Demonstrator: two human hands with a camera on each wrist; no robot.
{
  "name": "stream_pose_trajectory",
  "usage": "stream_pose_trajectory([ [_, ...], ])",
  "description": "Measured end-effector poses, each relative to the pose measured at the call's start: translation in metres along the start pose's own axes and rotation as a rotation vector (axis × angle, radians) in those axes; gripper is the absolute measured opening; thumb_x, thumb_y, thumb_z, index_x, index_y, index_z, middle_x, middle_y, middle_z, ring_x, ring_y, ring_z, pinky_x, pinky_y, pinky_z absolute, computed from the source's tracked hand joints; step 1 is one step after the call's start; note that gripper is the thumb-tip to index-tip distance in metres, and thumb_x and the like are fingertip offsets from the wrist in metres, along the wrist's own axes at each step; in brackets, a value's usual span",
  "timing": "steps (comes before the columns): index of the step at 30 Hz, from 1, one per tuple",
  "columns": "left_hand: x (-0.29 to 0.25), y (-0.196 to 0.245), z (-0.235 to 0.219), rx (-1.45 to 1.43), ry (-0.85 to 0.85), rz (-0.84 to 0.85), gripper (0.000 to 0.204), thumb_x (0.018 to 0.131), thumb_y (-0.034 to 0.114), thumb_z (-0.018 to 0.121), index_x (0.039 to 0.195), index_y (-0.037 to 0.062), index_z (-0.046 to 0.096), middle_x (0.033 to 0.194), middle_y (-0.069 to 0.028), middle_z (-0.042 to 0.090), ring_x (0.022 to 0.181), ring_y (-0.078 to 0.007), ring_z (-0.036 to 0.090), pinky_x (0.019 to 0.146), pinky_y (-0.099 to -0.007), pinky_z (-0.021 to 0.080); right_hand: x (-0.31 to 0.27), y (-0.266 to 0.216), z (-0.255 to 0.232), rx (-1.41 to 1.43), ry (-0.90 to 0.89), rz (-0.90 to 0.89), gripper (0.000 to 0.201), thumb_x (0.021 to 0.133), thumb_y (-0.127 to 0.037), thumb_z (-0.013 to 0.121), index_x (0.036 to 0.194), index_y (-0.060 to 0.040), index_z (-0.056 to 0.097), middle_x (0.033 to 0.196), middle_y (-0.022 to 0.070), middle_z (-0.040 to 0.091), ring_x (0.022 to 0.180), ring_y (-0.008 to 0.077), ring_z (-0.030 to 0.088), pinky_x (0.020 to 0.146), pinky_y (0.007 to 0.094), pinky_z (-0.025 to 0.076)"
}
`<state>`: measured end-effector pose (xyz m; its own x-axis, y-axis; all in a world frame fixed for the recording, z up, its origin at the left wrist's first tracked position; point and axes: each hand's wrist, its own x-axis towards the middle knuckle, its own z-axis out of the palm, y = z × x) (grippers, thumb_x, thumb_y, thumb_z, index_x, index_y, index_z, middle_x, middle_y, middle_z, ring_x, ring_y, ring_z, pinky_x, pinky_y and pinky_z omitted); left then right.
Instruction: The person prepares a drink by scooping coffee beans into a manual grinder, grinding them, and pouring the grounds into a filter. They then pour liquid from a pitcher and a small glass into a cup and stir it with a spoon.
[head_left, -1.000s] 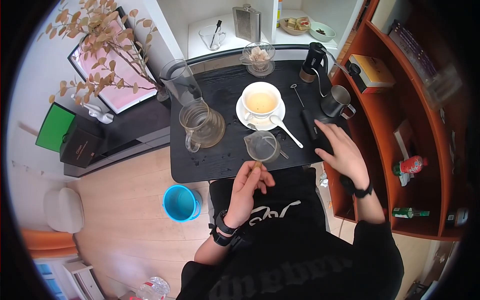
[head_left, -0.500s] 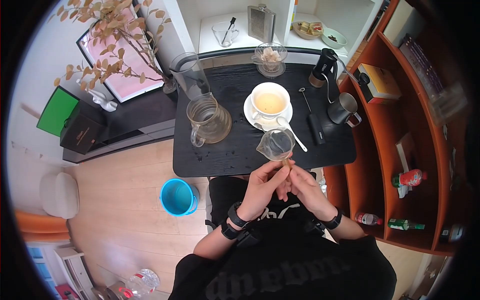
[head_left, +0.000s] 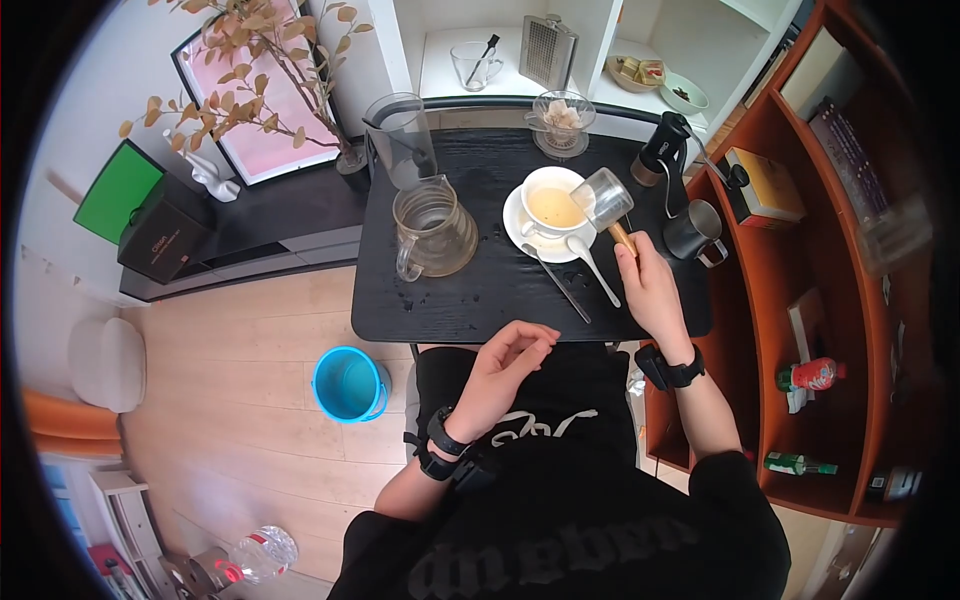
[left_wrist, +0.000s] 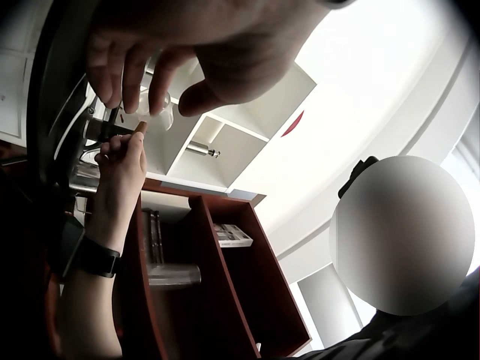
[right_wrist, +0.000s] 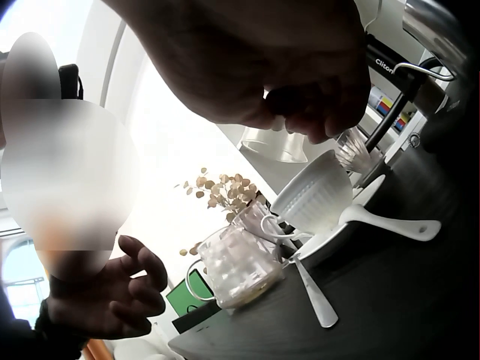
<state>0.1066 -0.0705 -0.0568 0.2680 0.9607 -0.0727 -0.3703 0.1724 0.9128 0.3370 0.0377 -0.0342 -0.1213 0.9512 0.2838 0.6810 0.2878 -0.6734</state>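
Note:
My right hand [head_left: 655, 292] grips the wooden handle [head_left: 622, 238] of a small clear glass pouring cup [head_left: 602, 197]. The glass is tipped on its side, its mouth at the right rim of a white cup [head_left: 541, 190] of pale yellowish liquid. That cup stands on a white saucer [head_left: 511, 216], with a white spoon [head_left: 598, 276] leaning on the front and a metal spoon [head_left: 566, 290] beside it. Nothing is in my left hand [head_left: 508, 368], relaxed before the table's front edge; the left wrist view shows its fingers [left_wrist: 159, 79] hanging loosely.
A ribbed glass jug [head_left: 437, 232] and a tall glass vessel [head_left: 405, 140] stand on the left of the black table [head_left: 470, 310]. Behind are a glass dripper [head_left: 562, 122] and a black grinder [head_left: 660, 148]. A metal milk pitcher [head_left: 692, 228] stands right; a blue bucket [head_left: 348, 388] sits below.
Half a second ago both hands met at the glass cup's handle. My right hand has taken it rightward and tipped it over the white cup; my left hand has let go and stays near the edge.

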Motion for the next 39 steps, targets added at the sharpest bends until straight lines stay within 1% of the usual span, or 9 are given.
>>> stream_pose_trajectory([
  [1,-0.001,-0.001,-0.002,-0.003,-0.006,-0.007,0.015,0.104,0.017,0.056,0.111,0.0055,0.063,0.124,-0.0063,0.065,0.105,-0.0095,0.060,0.089,-0.0260,0.047,0.000,-0.001,0.002,-0.074,0.039,-0.064,0.025,0.106,-0.026,0.050,0.098,-0.0025,0.050,0.071,0.0138,0.053,0.064,0.0298,0.054,0.061,0.0399,0.042],
  [4,-0.002,-0.001,-0.002,-0.008,0.004,-0.004,0.015,0.104,0.017,0.056,0.110,0.0053,0.062,0.123,-0.0064,0.065,0.104,-0.0095,0.060,0.088,-0.0260,0.048,0.003,-0.006,0.002,-0.154,0.017,-0.060,0.021,0.102,-0.022,0.053,0.099,-0.0014,0.052,0.081,0.0217,0.060,0.080,0.0452,0.060,0.067,0.0495,0.045],
  [7,-0.002,0.000,-0.003,-0.002,0.006,0.006,0.015,0.104,0.017,0.055,0.109,0.0051,0.062,0.121,-0.0062,0.065,0.102,-0.0098,0.060,0.087,-0.0263,0.048,0.004,-0.005,0.001,-0.166,0.035,-0.058,0.025,0.105,-0.027,0.050,0.096,-0.0032,0.053,0.075,0.0147,0.058,0.068,0.0350,0.060,0.062,0.0417,0.046],
  [11,-0.003,0.002,-0.004,-0.008,-0.021,0.001,0.015,0.104,0.017,0.055,0.108,0.0047,0.062,0.118,-0.0063,0.065,0.100,-0.0101,0.061,0.086,-0.0267,0.048,0.014,0.021,-0.005,0.917,-0.140,0.397,0.036,0.109,-0.041,0.040,0.092,-0.0119,0.050,0.072,-0.0045,0.043,0.060,0.0077,0.046,0.055,0.0236,0.038],
  [13,-0.004,0.003,-0.003,-0.008,-0.030,-0.014,0.015,0.104,0.017,0.055,0.107,0.0045,0.062,0.117,-0.0065,0.065,0.099,-0.0103,0.061,0.086,-0.0268,0.048,0.018,0.032,-0.012,1.097,-0.172,0.490,0.037,0.109,-0.043,0.039,0.093,-0.0120,0.049,0.071,-0.0039,0.042,0.058,0.0091,0.043,0.054,0.0243,0.037],
  [23,-0.005,-0.001,-0.004,-0.016,-0.030,-0.035,0.016,0.105,0.017,0.053,0.103,0.0038,0.062,0.107,-0.0058,0.066,0.092,-0.0103,0.061,0.082,-0.0255,0.047,0.029,0.064,0.006,1.193,-0.236,0.737,0.036,0.110,-0.043,0.037,0.094,-0.0119,0.048,0.069,-0.0049,0.040,0.058,0.0085,0.039,0.051,0.0237,0.033],
  [29,-0.006,0.002,-0.004,-0.009,-0.027,-0.035,0.017,0.105,0.016,0.051,0.101,0.0037,0.062,0.104,-0.0052,0.066,0.090,-0.0100,0.060,0.080,-0.0247,0.046,0.034,0.066,0.006,1.166,-0.398,0.840,0.039,0.110,-0.042,0.037,0.111,-0.0056,0.051,0.069,-0.0044,0.043,0.056,0.0075,0.040,0.047,0.0229,0.033],
  [32,-0.006,0.001,-0.005,-0.010,-0.031,-0.042,0.017,0.105,0.016,0.050,0.101,0.0037,0.061,0.104,-0.0054,0.066,0.089,-0.0101,0.060,0.080,-0.0244,0.046,0.034,0.073,0.006,1.224,-0.455,0.794,0.044,0.109,-0.043,0.040,0.121,-0.0018,0.049,0.071,-0.0021,0.050,0.056,0.0073,0.046,0.047,0.0218,0.037],
  [39,-0.007,0.003,-0.007,0.025,0.006,-0.030,0.015,0.105,0.016,0.052,0.104,0.0039,0.061,0.100,-0.0045,0.066,0.088,-0.0097,0.060,0.080,-0.0240,0.045,0.008,0.039,-0.018,0.934,-0.287,0.700,0.051,0.105,-0.036,0.051,0.137,0.0024,0.041,0.083,0.0059,0.064,0.058,0.0087,0.058,0.049,0.0238,0.047],
])
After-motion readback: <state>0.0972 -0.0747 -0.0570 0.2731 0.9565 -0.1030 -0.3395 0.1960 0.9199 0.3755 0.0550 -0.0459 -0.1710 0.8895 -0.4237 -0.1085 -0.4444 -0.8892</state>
